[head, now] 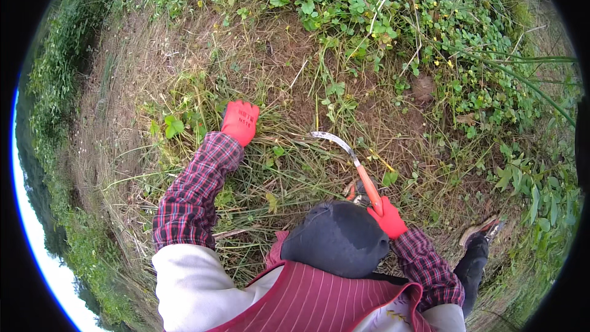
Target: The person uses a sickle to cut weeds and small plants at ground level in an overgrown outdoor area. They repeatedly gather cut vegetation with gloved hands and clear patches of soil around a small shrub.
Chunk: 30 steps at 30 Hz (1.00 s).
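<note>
My right hand [388, 219], in a red glove, grips the orange handle of a sickle [369, 186] beside my dark-clad knee. Its curved metal blade points up and left, over flattened grass. Farther left, my left hand [240, 121], in a matching red glove bearing writing, has its fingers curled at a bundle of cut grass [272, 140]. Grass stems lie on both sides of the fist; the fingertips are hidden beneath it. A small leafy green plant [174, 127] stands just left of that hand.
Low leafy plants with yellow flowers [368, 14] cover the ground ahead. Taller leafy stems [534, 198] rise at the right. A shoe [481, 230] rests at the lower right, and a brown stone or clod [422, 87] lies ahead of the sickle.
</note>
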Each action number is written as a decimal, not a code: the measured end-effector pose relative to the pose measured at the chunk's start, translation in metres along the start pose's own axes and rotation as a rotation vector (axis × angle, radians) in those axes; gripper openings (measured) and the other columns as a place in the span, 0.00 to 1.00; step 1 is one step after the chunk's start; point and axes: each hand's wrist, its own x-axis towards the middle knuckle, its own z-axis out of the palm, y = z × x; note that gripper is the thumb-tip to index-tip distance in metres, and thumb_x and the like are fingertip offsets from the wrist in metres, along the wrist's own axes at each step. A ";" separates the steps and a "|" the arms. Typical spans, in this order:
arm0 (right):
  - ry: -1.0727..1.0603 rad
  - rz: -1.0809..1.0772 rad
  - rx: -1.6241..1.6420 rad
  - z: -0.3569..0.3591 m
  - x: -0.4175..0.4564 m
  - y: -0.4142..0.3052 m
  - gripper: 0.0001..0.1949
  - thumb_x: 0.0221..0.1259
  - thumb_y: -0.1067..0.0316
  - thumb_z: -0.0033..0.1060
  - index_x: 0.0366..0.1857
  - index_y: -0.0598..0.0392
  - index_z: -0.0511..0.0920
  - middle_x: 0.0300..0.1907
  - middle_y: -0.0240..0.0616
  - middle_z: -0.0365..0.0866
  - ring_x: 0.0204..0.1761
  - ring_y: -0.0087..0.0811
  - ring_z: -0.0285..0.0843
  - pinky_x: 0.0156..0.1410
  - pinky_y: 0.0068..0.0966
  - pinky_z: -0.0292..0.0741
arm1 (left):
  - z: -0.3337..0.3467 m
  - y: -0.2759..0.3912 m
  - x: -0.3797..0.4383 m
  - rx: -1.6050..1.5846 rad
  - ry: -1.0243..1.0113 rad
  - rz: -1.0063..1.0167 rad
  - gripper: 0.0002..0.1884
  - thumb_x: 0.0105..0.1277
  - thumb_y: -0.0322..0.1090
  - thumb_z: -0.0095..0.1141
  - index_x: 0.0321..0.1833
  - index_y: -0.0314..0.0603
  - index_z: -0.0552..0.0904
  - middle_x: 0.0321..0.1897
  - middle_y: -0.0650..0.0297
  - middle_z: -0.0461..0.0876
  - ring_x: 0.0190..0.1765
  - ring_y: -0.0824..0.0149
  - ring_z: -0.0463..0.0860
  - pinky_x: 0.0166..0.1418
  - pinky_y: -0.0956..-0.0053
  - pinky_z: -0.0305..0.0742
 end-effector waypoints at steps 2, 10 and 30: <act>0.032 0.005 0.097 -0.011 -0.035 -0.003 0.17 0.60 0.56 0.62 0.42 0.56 0.69 0.33 0.55 0.80 0.38 0.54 0.80 0.42 0.40 0.74 | 0.022 0.010 -0.028 0.001 0.002 0.001 0.14 0.60 0.39 0.53 0.48 0.48 0.75 0.44 0.61 0.79 0.49 0.59 0.77 0.50 0.64 0.70; 0.004 -0.326 -0.087 -0.050 0.037 -0.139 0.18 0.61 0.55 0.60 0.42 0.58 0.68 0.28 0.53 0.80 0.28 0.51 0.80 0.33 0.39 0.74 | 0.086 -0.036 -0.115 -0.104 0.031 -0.145 0.21 0.55 0.42 0.59 0.51 0.48 0.74 0.48 0.60 0.76 0.53 0.58 0.74 0.53 0.63 0.69; -0.187 -0.027 -0.126 -0.010 0.003 -0.039 0.19 0.62 0.54 0.59 0.45 0.54 0.63 0.33 0.57 0.80 0.37 0.58 0.80 0.38 0.43 0.73 | 0.140 -0.029 -0.088 -0.080 -0.076 -0.091 0.23 0.60 0.47 0.53 0.56 0.45 0.74 0.48 0.57 0.79 0.55 0.57 0.73 0.55 0.62 0.67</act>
